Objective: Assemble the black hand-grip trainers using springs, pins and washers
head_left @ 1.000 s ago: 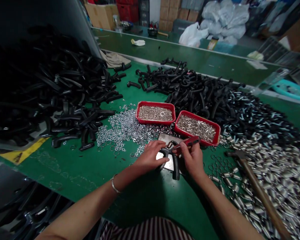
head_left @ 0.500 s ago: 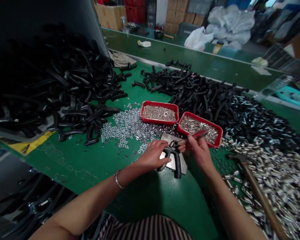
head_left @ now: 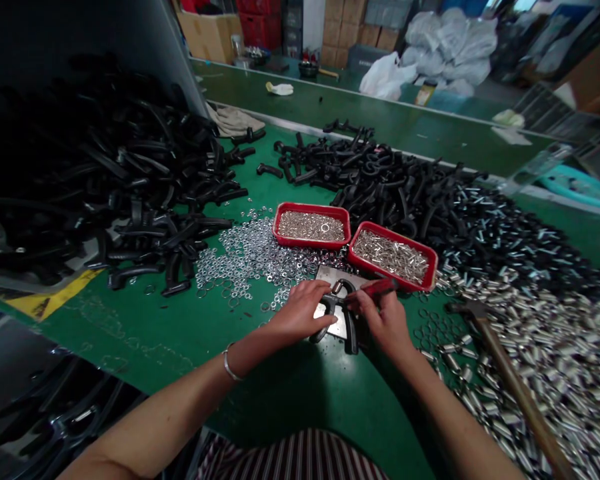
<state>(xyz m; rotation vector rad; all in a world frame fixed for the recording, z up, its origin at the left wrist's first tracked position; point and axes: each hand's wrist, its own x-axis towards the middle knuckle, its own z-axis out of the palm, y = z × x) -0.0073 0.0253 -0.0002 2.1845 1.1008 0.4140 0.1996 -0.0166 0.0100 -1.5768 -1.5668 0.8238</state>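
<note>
On a small metal plate (head_left: 325, 273) lies a black forked handle part (head_left: 351, 328) with a shiny metal cylinder (head_left: 337, 287) at its upper end. My left hand (head_left: 303, 312) grips the part from the left, thumb below and fingers near the cylinder. In my right hand (head_left: 386, 321) is a red-handled screwdriver (head_left: 380, 287), lying almost level and pointing left. Its thin end reaches the black part by the cylinder; the very tip is too small to make out.
Two red trays (head_left: 275, 230) of small metal rings and pins stand just beyond the plate. Loose nuts (head_left: 250, 250) lie to the left. Black handles (head_left: 395, 173) are heaped behind and left. At right, a hammer (head_left: 510, 367) rests among metal sleeves (head_left: 570, 360).
My right hand has moved down and closer to the black part, and the screwdriver has come lower and nearer the cylinder. My left hand keeps its grip. The whole view has shifted slightly.
</note>
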